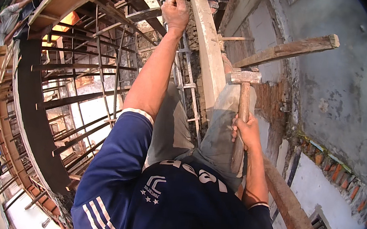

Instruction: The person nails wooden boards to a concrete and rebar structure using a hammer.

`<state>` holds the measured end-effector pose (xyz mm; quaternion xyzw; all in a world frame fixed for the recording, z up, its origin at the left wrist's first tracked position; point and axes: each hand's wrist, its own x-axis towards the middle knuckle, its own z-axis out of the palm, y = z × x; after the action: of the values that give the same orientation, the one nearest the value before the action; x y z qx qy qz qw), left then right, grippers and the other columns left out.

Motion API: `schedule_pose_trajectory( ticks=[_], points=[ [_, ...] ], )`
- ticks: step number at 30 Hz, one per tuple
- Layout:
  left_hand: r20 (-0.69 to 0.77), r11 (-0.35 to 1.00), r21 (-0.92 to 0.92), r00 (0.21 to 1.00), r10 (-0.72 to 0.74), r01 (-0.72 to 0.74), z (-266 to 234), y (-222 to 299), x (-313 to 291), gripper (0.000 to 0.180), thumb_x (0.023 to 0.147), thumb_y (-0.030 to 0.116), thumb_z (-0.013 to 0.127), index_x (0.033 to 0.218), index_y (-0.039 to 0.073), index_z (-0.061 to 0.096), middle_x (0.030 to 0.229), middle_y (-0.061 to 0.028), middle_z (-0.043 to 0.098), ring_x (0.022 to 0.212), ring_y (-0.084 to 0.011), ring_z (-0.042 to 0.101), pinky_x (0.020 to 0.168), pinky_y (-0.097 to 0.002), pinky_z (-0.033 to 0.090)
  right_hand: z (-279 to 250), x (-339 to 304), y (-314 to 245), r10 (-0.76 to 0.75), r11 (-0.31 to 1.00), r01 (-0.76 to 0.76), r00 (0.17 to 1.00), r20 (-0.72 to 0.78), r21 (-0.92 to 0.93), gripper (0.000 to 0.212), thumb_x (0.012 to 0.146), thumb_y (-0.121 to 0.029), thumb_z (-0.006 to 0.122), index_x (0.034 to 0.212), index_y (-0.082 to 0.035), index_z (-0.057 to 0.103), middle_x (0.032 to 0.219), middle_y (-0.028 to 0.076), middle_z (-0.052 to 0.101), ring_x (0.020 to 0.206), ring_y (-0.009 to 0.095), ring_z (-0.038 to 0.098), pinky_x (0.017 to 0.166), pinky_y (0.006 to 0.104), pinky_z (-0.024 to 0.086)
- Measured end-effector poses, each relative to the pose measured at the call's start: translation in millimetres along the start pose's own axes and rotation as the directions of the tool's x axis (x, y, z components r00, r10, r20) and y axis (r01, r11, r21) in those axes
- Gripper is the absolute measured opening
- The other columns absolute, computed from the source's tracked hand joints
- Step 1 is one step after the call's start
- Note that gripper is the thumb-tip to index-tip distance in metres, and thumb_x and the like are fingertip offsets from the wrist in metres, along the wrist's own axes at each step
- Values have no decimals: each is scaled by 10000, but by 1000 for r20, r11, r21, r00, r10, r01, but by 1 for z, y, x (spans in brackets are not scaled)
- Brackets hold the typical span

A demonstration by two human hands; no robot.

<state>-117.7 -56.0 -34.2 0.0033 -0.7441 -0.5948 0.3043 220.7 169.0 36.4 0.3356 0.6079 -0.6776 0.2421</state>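
My right hand (246, 132) is wrapped round the wooden handle of a hammer (243, 101), whose blocky metal head points away from me above my right knee. Stretched far forward, my left hand (175, 14) is closed in a fist, thumb uppermost, right by a cage of steel reinforcing bars (188, 69). What sits inside that fist is hidden. The bar cage runs lengthwise between my legs, with short ties crossing it. Alongside it on the right lies a long wooden board (208, 44).
A square timber (287, 50) juts out at the right, before a grey plastered wall (345, 84). Wooden scaffolding (89, 64) drops away below on the left. Another person (9, 24) is at the far left; a sandalled foot (213, 4) shows ahead. A curved beam (296, 220) stands behind my right arm.
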Motion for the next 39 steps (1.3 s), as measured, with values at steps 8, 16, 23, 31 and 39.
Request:
schedule_pose_trajectory(
  ticks=[8, 16, 23, 31, 39],
  points=[
    [-36, 993, 56, 994, 102, -100, 48, -56, 72, 342, 971, 265, 522, 874, -45, 627, 760, -201, 625, 692, -331, 565, 670, -433, 451, 11, 18, -10, 47, 999, -45, 994, 95, -26, 119, 841, -80, 607, 923, -53, 526, 634, 30, 540, 436, 127, 520, 382, 292, 449],
    [524, 851, -89, 751, -402, 518, -20, -24, 32, 502, 922, 449, 638, 723, -11, 656, 578, -11, 534, 504, -124, 486, 495, -319, 421, 7, 25, -14, 25, 1000, -25, 993, 115, 0, 95, 841, -69, 605, 911, -53, 543, 637, 34, 555, 430, 124, 526, 373, 306, 460],
    [447, 922, -12, 827, -341, 386, -64, 32, -62, 469, 943, 373, 641, 637, 29, 554, 579, 71, 397, 560, -66, 338, 515, -269, 285, -1, 23, -10, 9, 1000, -9, 991, 137, 2, 83, 848, -93, 593, 901, -45, 552, 644, 38, 559, 437, 129, 536, 372, 303, 471],
    [534, 851, -216, 788, -307, 478, -77, 249, 58, 501, 945, 496, 603, 590, 188, 428, 538, 46, 404, 451, -57, 341, 428, -235, 236, -13, 35, 0, -6, 999, 0, 987, 161, 40, 77, 850, -108, 618, 877, -55, 569, 639, 27, 577, 445, 120, 546, 377, 312, 487],
    [543, 765, -591, 827, 143, 257, -188, 344, 2, 486, 1036, 427, 415, 642, 143, 426, 545, 55, 300, 481, -95, 283, 491, -277, 282, -7, 33, -6, 10, 998, -25, 969, 247, 59, 101, 854, -114, 628, 919, -68, 566, 639, 22, 567, 447, 112, 535, 373, 292, 462]
  ],
)
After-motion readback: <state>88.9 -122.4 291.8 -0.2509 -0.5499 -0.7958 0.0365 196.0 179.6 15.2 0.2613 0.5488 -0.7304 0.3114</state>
